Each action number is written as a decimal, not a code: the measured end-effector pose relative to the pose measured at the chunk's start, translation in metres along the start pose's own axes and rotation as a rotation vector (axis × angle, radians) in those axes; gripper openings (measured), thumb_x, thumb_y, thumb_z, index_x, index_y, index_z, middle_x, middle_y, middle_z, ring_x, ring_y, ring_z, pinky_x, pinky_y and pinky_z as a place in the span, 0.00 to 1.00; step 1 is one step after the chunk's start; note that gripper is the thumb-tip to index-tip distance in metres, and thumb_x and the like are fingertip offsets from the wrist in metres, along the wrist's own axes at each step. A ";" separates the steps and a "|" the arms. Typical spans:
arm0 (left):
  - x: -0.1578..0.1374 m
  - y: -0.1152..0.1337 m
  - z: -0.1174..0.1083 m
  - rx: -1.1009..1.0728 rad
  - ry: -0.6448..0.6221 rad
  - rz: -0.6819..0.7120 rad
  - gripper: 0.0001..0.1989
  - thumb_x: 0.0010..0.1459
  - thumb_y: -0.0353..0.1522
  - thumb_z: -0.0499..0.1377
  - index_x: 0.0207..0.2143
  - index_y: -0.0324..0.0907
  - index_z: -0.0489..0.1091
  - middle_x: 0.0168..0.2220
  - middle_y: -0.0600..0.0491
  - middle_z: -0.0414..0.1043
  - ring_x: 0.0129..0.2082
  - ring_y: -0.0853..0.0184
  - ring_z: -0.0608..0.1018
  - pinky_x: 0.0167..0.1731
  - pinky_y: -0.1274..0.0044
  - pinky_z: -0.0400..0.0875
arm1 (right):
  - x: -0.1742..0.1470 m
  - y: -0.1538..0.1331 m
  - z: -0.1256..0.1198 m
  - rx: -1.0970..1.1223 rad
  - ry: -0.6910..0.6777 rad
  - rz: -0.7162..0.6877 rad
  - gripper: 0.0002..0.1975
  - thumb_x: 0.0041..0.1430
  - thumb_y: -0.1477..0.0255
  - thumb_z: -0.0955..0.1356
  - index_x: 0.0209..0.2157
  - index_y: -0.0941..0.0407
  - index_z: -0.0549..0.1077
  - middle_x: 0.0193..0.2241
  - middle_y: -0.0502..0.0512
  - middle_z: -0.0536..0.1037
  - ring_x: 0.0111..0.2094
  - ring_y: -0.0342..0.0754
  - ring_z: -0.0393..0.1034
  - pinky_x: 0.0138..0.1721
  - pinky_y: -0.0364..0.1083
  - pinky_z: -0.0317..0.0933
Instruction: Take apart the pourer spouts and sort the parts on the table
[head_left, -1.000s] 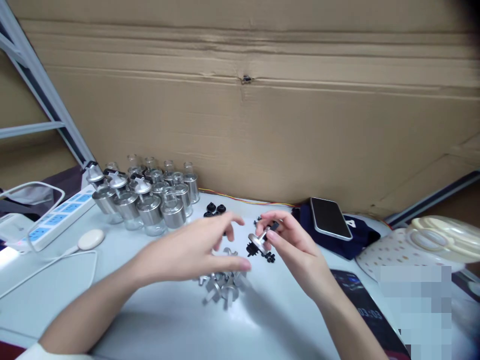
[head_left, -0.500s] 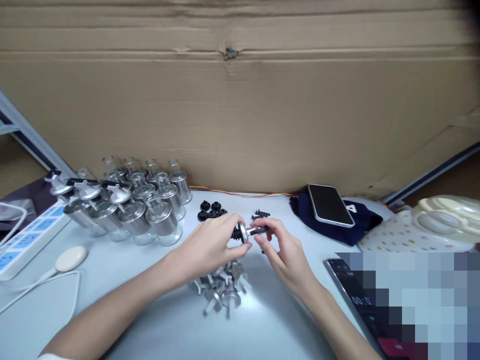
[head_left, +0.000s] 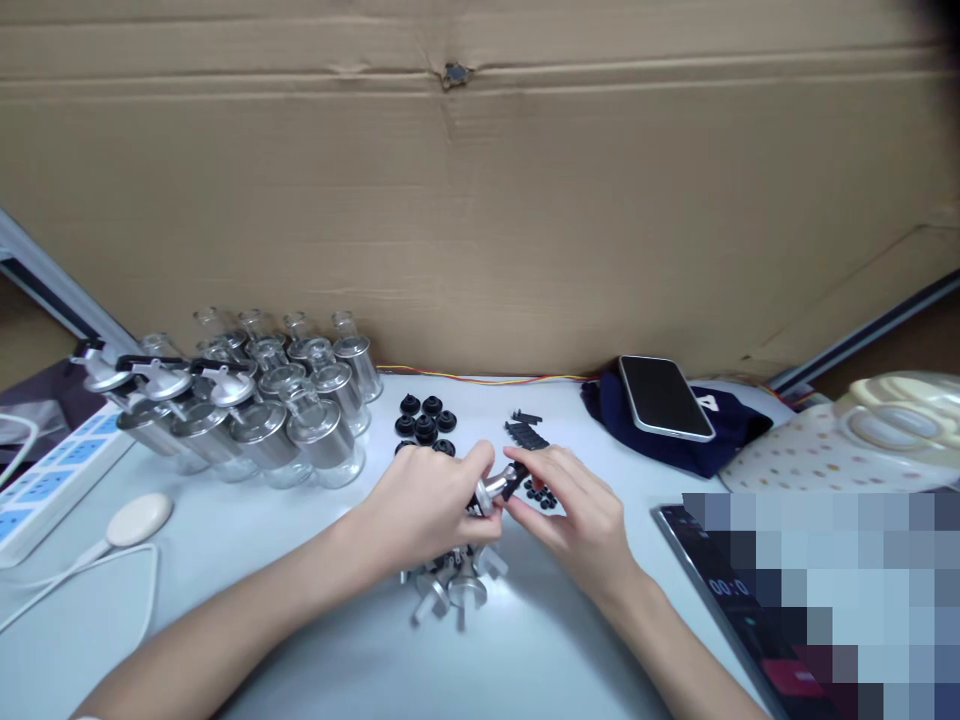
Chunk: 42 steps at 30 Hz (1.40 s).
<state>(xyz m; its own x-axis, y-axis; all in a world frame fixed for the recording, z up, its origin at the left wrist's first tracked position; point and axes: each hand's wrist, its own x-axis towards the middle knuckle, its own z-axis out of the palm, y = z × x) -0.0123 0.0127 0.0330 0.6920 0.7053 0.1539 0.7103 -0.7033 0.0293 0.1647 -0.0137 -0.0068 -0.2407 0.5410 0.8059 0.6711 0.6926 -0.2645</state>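
Left hand [head_left: 433, 500] has spout [head_left: 496, 485] in grip, right hand [head_left: 576, 502] pinches its black end [head_left: 514, 482]. Stoppers [head_left: 425, 430], bottles [head_left: 324, 433] sit left of spout.

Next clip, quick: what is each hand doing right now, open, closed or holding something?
Left hand: closed, holding the metal spout.
Right hand: closed, pinching the black piece at the spout's end.
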 end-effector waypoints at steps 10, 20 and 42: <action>0.002 -0.006 0.001 0.109 0.041 0.155 0.15 0.56 0.43 0.59 0.35 0.42 0.62 0.22 0.56 0.74 0.19 0.65 0.76 0.18 0.77 0.54 | -0.003 -0.005 0.005 -0.029 -0.052 0.067 0.22 0.61 0.61 0.63 0.52 0.61 0.66 0.27 0.56 0.73 0.27 0.48 0.67 0.28 0.46 0.63; -0.001 0.002 -0.003 0.058 0.111 0.221 0.10 0.59 0.38 0.54 0.35 0.40 0.62 0.20 0.57 0.74 0.19 0.67 0.76 0.20 0.77 0.59 | -0.002 -0.006 0.002 -0.064 -0.080 0.029 0.19 0.67 0.60 0.54 0.45 0.58 0.67 0.25 0.54 0.71 0.26 0.48 0.65 0.29 0.47 0.58; -0.001 0.008 0.010 -0.057 0.309 0.398 0.09 0.60 0.33 0.49 0.27 0.41 0.60 0.17 0.57 0.69 0.15 0.69 0.72 0.18 0.76 0.56 | -0.003 -0.009 0.004 0.095 -0.012 0.165 0.21 0.68 0.73 0.51 0.23 0.54 0.62 0.17 0.49 0.64 0.18 0.43 0.58 0.23 0.44 0.54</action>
<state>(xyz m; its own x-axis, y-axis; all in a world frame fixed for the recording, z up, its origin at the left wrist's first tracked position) -0.0063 0.0074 0.0229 0.8311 0.3283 0.4489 0.3849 -0.9221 -0.0383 0.1570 -0.0193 -0.0088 -0.1411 0.6563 0.7412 0.6329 0.6355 -0.4422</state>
